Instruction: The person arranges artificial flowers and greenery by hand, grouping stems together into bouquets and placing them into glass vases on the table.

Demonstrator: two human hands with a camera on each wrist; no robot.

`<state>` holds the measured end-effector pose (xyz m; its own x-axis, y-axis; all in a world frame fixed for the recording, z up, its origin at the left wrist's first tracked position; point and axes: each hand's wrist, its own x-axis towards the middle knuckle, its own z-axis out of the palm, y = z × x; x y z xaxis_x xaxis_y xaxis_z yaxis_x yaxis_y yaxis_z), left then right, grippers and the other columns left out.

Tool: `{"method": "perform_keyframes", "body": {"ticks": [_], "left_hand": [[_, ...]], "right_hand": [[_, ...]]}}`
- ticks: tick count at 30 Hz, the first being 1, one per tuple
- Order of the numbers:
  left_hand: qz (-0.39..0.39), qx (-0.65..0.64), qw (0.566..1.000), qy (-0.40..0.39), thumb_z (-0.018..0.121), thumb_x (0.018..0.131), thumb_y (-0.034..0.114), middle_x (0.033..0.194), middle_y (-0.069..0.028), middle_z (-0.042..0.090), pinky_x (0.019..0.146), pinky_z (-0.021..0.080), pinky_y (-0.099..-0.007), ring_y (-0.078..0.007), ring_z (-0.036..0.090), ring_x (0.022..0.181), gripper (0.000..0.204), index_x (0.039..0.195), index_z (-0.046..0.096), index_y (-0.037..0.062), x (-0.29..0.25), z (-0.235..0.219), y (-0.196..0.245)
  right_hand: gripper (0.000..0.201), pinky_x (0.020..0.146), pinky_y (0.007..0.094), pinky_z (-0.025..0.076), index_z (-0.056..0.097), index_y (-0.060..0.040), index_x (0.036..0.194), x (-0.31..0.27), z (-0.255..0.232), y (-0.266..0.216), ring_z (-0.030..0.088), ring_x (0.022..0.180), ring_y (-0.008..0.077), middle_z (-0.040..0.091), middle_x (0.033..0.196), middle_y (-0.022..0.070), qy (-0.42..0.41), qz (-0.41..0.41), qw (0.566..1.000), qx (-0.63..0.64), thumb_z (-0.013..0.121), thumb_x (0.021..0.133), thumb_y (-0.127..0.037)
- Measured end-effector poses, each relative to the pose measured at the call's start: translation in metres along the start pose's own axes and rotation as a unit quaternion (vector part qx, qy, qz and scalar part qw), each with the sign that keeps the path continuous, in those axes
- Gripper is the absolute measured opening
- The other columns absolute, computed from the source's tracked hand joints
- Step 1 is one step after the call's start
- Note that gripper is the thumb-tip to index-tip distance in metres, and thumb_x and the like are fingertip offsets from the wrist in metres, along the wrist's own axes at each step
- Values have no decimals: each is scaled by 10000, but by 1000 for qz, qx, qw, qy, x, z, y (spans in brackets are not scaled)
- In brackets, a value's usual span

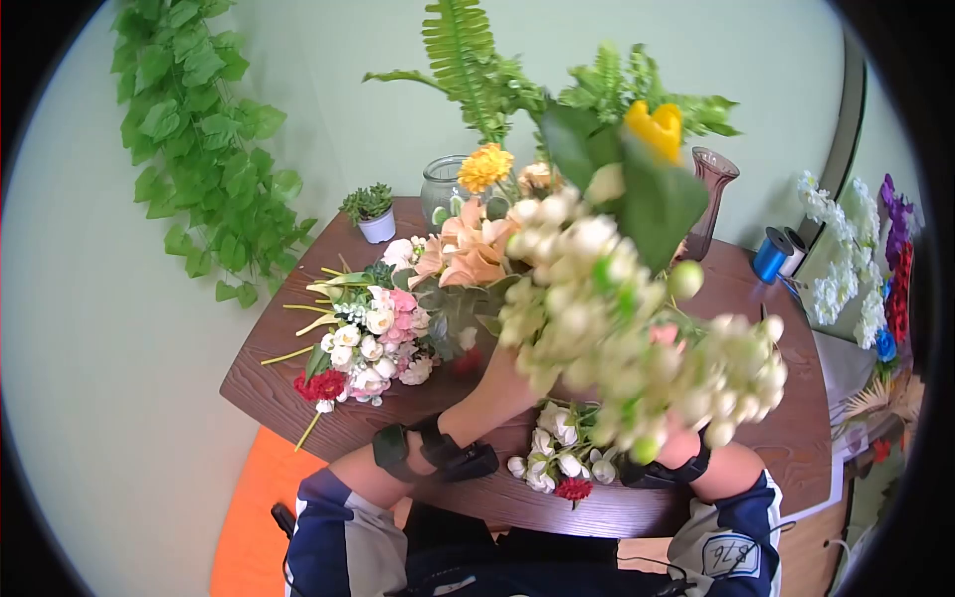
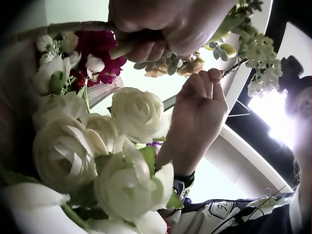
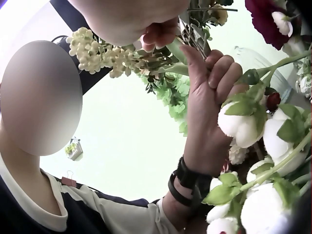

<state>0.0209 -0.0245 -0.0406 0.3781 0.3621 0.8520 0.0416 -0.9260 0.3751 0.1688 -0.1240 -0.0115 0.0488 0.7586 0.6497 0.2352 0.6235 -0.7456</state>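
Note:
My left hand (image 2: 170, 22) grips a bundle of flower stems, its fingers curled round them in the right wrist view. The bouquet carries a fern frond (image 1: 463, 50), a peach flower (image 1: 473, 249), an orange-yellow bloom (image 1: 485, 167) and a yellow flower (image 1: 655, 131) with a broad leaf. Close beside it, my right hand (image 2: 200, 105) pinches the stem of a spray of cream berries (image 2: 263, 58). In the head view, berry clusters (image 1: 597, 269) rise blurred in front of both hands and hide much of them.
On the brown table (image 1: 269, 373), mixed cut flowers (image 1: 373, 343) lie at left and white roses (image 1: 547, 453) at the front edge. A small potted plant (image 1: 370, 212), a glass jar (image 1: 443, 179), a tinted vase (image 1: 708, 199) and a blue ribbon spool (image 1: 771, 256) stand farther back.

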Motion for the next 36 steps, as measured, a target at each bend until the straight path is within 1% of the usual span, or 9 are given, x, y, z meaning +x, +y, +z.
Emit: {"method": "perform_keyframes", "body": {"ticks": [1,4,8,10,12,17,21,28,36], "left_hand": [[-269,-321,908,-13,610,839,154,819,-20,646,699,465,-268,-105,569,751,188,957,616,8,9,-9,22],[-381,-223,894,-78,622,835,197,841,-58,655,660,461,-260,-87,564,737,226,910,618,-17,11,-20,10],[-268,-225,936,30,622,816,197,869,-83,653,667,466,-299,-129,590,769,239,933,607,-10,5,-13,-2],[-281,17,959,-24,614,794,165,944,-95,629,716,461,-335,-230,595,839,296,1035,561,2,-15,-8,-19],[79,276,955,75,547,849,158,1029,-33,541,755,454,-238,-140,528,912,382,1186,419,30,-45,14,-83],[31,229,971,62,562,836,158,1005,-43,552,745,456,-252,-153,537,889,369,1156,436,25,-38,0,-69],[-16,180,982,50,578,822,159,981,-53,563,735,458,-266,-167,547,866,356,1125,452,20,-22,-2,-59],[-101,88,991,15,605,798,159,940,-71,583,717,462,-289,-190,563,826,334,1071,481,11,-18,0,-32],[-194,-12,981,-15,636,771,160,892,-91,606,697,466,-317,-217,582,779,312,1010,514,1,-1,-9,-9]], "right_hand": [[84,527,205,415,445,-24,968,5,1,-5,495,603,48,561,710,9,16,-15,1000,-10,435,934,-100],[96,563,205,419,445,-22,976,21,4,-22,498,640,52,560,735,15,63,-64,995,-41,435,934,-108],[109,618,198,403,425,-4,979,28,8,-42,469,662,64,553,816,42,58,-56,997,7,363,948,-87],[99,600,197,391,422,-7,967,27,10,-48,447,677,60,524,821,33,44,-37,995,86,353,950,-76],[96,601,196,387,417,-9,973,29,9,-43,442,683,61,508,822,33,72,-75,993,48,364,948,-84],[270,510,278,448,390,-25,1170,27,9,-6,491,531,173,538,703,133,234,-109,950,176,321,979,-203],[239,462,252,423,378,-2,1070,33,0,-39,465,489,136,535,700,132,69,-46,989,124,310,979,-213],[215,641,237,471,383,-18,1139,18,14,-21,549,747,128,539,983,81,18,-5,985,171,400,928,-54],[285,765,329,470,512,35,1075,10,12,-13,598,863,245,600,941,140,-34,-39,992,-118,439,799,29]]}}
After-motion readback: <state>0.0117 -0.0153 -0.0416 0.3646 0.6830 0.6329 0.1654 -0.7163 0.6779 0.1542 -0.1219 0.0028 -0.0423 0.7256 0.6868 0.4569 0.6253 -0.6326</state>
